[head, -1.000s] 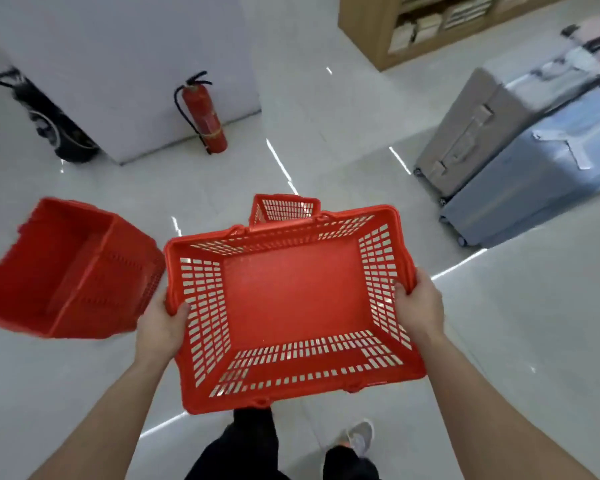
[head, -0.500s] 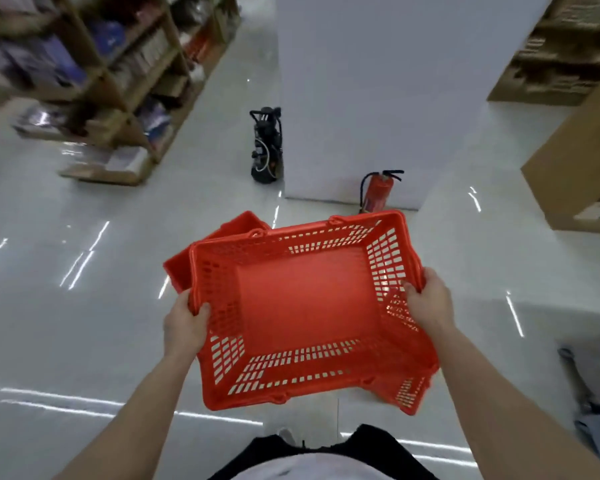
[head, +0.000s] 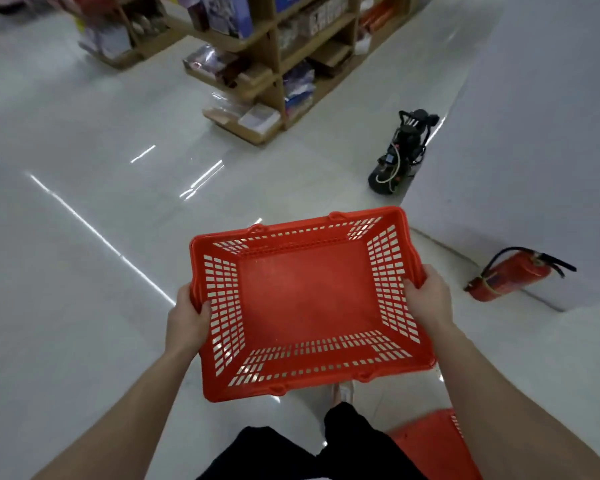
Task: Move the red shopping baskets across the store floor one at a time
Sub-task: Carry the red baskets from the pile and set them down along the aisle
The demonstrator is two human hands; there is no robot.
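Red moulded plastic, slotted on all four walls: the basket (head: 307, 303) is carried in the air in front of the person, above the floor (head: 84, 237), mouth up and empty. The left hand (head: 186, 322) is clamped on the left rim, thumb inside the wall; the right hand (head: 429, 299) is clamped on the right rim in the same way. Judged from its thin lattice walls and bare bottom, the basket is probably light and fairly stiff, with some flex in the sides; its smooth rim could slip, so the thick rolled edge at the middle of each short side looks like the soundest hold. Any carrying handles cannot be made out. A second basket (head: 433, 445) lies low on the floor by the person's right leg, cut off by the lower frame edge and partly hidden by the right forearm. An extinguisher (head: 510, 275) stands at the foot of a white pillar (head: 534, 150). Shelf goods at top are too blurred to identify.
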